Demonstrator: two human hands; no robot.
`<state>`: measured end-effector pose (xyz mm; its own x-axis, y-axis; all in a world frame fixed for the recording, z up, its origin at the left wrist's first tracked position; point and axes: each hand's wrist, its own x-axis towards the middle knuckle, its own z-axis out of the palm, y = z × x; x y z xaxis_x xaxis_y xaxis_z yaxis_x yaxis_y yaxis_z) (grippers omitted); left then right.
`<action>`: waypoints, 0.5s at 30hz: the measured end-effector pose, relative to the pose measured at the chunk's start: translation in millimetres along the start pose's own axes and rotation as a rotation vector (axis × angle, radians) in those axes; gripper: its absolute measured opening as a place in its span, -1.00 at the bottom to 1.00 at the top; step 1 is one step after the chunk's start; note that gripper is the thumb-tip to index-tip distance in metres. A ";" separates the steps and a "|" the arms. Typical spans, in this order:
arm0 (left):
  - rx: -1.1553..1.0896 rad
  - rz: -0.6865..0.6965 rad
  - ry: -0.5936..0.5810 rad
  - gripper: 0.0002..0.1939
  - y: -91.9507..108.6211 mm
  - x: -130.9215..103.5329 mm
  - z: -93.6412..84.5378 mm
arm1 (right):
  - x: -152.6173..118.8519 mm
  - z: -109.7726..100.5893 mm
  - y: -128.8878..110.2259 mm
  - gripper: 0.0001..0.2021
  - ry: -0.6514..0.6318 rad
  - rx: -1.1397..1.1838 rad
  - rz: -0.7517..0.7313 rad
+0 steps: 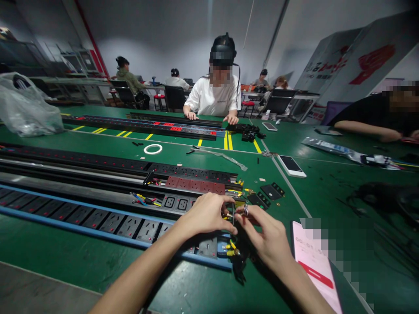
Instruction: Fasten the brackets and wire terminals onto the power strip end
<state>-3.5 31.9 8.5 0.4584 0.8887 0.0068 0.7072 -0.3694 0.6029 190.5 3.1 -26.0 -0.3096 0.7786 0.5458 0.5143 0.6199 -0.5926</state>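
Both my hands meet at the right end of the socket strips. My left hand (211, 213), its fingers curled, grips one side of a small dark plate (233, 214) that stands on edge. On the other side, my right hand (262, 226), with a ring on one finger, pinches at the same plate near a brass-coloured fitting. Just below them lies the end of a blue-edged socket strip (147, 230), with yellow-sleeved wire ends (231, 248) and a black end piece (238, 268) hanging by it. Behind is a strip with dark red sockets (193, 185).
Black brackets (271, 191) lie beyond my hands. A pink-screened phone (314, 266) is at the right, a white phone (292, 166) farther back. A white ring (153, 149) and plastic bag (28, 107) are to the left. A person (214, 93) sits opposite, hands on the table.
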 end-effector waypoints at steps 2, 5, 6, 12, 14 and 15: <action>0.009 0.005 -0.001 -0.28 0.4 0.3 0.2 | 11.5 3.0 0.0 -0.82 0.013 0.064 0.182; 0.016 0.008 -0.006 -0.30 0.4 0.4 0.5 | 27.1 8.6 7.6 -0.69 0.001 0.228 0.432; 0.014 0.009 -0.011 -0.31 0.4 0.4 0.5 | 30.9 10.6 11.4 -0.65 -0.005 0.287 0.499; -0.012 -0.029 -0.028 -0.25 -0.2 0.6 -0.1 | 27.8 11.1 15.9 -0.64 0.144 0.303 0.546; -0.012 -0.038 -0.024 -0.22 -0.7 0.6 0.3 | 14.9 6.0 9.2 -0.75 0.230 0.159 0.355; -0.009 -0.040 -0.018 -0.21 -0.9 0.7 0.5 | 6.7 3.2 6.1 -0.81 0.233 0.087 0.232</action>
<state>-3.5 32.7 7.5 0.4394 0.8977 -0.0323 0.7203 -0.3306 0.6098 189.0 12.4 -27.9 0.0045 0.8630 0.5052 0.4760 0.4424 -0.7601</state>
